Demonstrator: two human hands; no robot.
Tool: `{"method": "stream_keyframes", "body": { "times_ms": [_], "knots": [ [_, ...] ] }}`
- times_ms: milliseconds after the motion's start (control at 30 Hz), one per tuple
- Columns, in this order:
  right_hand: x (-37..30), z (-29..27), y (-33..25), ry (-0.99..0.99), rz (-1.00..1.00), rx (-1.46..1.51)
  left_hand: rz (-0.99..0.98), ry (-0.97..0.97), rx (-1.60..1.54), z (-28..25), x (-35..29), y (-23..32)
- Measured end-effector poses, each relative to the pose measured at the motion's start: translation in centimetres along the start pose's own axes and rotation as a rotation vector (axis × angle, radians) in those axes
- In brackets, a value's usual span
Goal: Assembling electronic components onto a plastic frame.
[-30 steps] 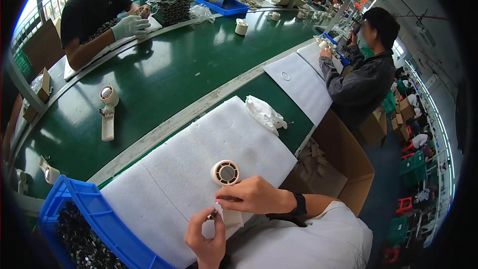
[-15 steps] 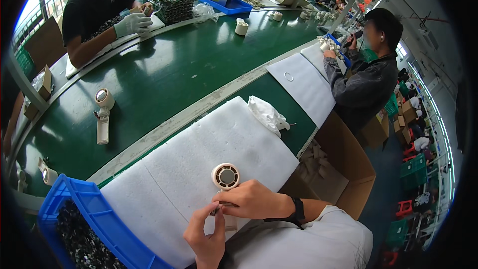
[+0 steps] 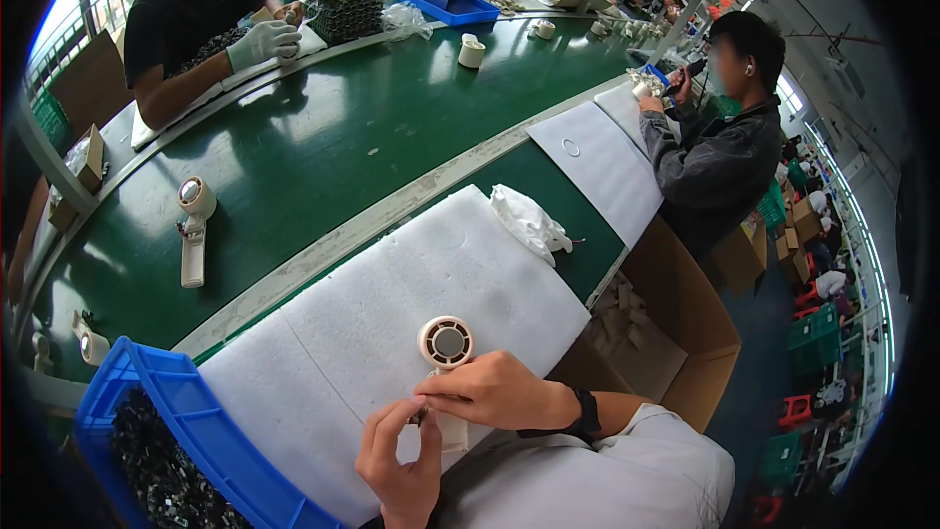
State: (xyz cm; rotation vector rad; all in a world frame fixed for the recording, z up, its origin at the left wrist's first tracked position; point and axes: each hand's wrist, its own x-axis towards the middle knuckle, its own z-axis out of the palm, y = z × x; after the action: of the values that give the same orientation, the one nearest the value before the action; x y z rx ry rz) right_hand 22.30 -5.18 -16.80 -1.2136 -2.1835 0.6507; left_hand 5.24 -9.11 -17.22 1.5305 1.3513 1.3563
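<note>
A cream handheld fan (image 3: 447,344) with a round grey-centred head lies on the white foam sheet (image 3: 323,333), its handle toward me. My right hand (image 3: 494,390) reaches across the top of the handle, fingers closed over it. Beside it, my left hand (image 3: 401,456) pinches a small dark part (image 3: 419,415) between thumb and fingertips, right at the handle. The fingers hide most of that part, and I cannot tell whether it touches the handle. Some of the pale handle (image 3: 453,433) shows below my right hand.
A blue bin (image 3: 186,421) of small dark parts stands at the left. A white bag (image 3: 529,223) lies at the sheet's far corner; a cardboard box (image 3: 685,323) is on the right. Another opened fan (image 3: 194,235) sits on the green belt (image 3: 323,157). Co-workers sit across and at right.
The fans on the green belt have shifted slightly left. My left hand has moved a little left, its fingers still pinched; my right hand stays nearly in place. The co-worker at right has moved their hands.
</note>
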Motion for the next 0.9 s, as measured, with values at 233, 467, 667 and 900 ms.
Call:
{"method": "stream_keyframes", "body": {
  "times_ms": [233, 467, 667, 900],
  "knots": [
    [-0.1, 0.2, -0.1, 0.028, -0.003, 0.005, -0.082, 0.074, -0.03, -0.5, -0.6, -0.6],
    [-0.1, 0.0, 0.2, 0.015, -0.006, 0.014, -0.068, 0.012, 0.006, 0.2, -0.3, -0.7],
    [-0.4, 0.1, 0.3, -0.012, -0.012, 0.038, 0.047, -0.054, 0.078, 0.9, -0.4, 1.2],
    [-0.4, -0.2, 0.6, -0.016, -0.059, 0.016, -0.146, -0.014, -0.108, -0.3, -0.4, -0.4]
  ]
}}
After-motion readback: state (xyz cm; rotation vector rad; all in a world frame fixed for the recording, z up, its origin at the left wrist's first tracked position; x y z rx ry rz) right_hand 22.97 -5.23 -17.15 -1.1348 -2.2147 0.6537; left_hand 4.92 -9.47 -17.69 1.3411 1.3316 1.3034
